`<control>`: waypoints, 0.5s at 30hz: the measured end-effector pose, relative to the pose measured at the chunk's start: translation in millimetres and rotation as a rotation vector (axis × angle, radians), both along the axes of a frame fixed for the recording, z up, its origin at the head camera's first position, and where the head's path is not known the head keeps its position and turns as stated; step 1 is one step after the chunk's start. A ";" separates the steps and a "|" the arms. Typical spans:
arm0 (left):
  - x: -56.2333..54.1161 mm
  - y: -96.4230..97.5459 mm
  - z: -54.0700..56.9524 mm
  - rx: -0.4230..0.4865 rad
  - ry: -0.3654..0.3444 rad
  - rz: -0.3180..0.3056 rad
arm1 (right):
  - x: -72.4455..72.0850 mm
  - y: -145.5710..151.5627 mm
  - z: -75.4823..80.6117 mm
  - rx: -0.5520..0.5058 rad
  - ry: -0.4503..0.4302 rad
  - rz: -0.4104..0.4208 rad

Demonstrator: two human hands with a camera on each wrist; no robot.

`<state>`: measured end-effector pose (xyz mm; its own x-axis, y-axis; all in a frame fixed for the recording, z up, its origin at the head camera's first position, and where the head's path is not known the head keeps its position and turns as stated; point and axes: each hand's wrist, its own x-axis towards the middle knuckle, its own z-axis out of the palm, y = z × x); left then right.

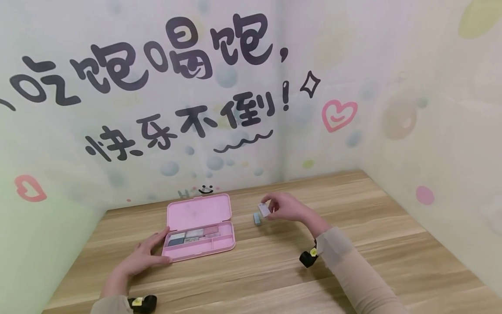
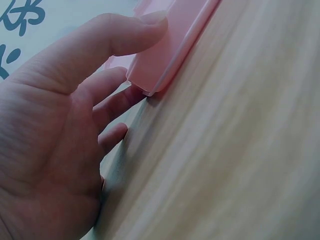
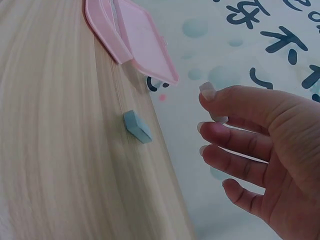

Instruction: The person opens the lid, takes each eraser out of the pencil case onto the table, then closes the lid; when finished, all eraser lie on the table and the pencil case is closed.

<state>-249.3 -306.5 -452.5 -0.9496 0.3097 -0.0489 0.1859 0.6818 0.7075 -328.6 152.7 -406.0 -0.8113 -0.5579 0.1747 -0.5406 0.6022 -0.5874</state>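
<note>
A pink pencil case (image 1: 199, 210) lies with its lid tipped back, and several small white, grey, pink and dark blue blocks (image 1: 194, 235) sit in its upper compartment. My left hand (image 1: 138, 258) holds the case's left end, thumb at the front corner and fingers at the back. In the left wrist view the thumb overlaps the pink edge (image 2: 175, 50). Between thumb and fingertips my right hand (image 1: 288, 207) pinches a small white block (image 1: 264, 210), raised right of the case. Just beneath it a light blue block (image 1: 256, 219) stands on the table.
The wood-grain table (image 1: 266, 274) meets a printed wall (image 1: 251, 161) close behind the case. Another wall (image 1: 443, 144) rises along the right side. The lower front compartment of the case (image 1: 192, 252) has a divider toward its right end.
</note>
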 end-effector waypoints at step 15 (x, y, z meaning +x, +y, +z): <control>0.5 0.3 0.3 -0.007 -0.001 0.003 | -10.2 8.2 -23.2 -0.061 -0.082 -0.109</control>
